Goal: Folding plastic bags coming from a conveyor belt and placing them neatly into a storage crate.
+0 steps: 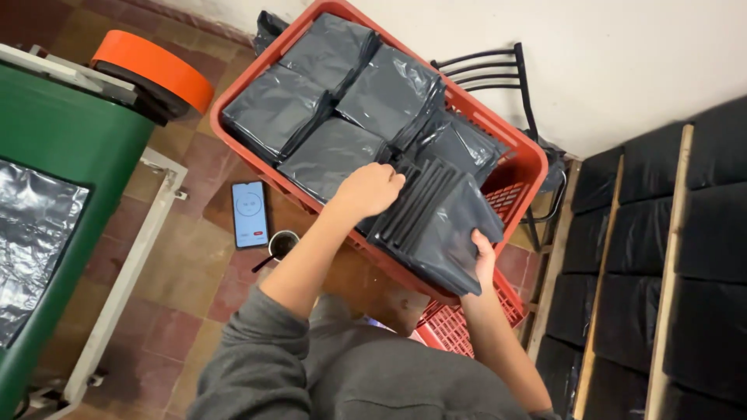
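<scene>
**Both hands on a fanned bundle of dark bags**

Firmly closed, the left hand (367, 189) presses the bundle's upper edge; the right hand (482, 260) grips its lower corner from beneath. The bundle of grey plastic bags (432, 222) lies between them over the red crate (520, 159), long axis slanting down-right, glossy, ridged, overlapping, beside flatter stacks of bags (334, 101).

There's the stack of dark grey plastic bags (436, 225), folded flat and bunched together, tilted up on edge at the near right corner of the red crate (523, 159). The left hand (367, 190) presses down on the stack's top edge, fingers curled over the folds. The right hand (482, 260) cups it from below at the lower right corner. The bags look glossy and slightly crinkled, their folded edges fanned like ribs along the upper left side.
</scene>
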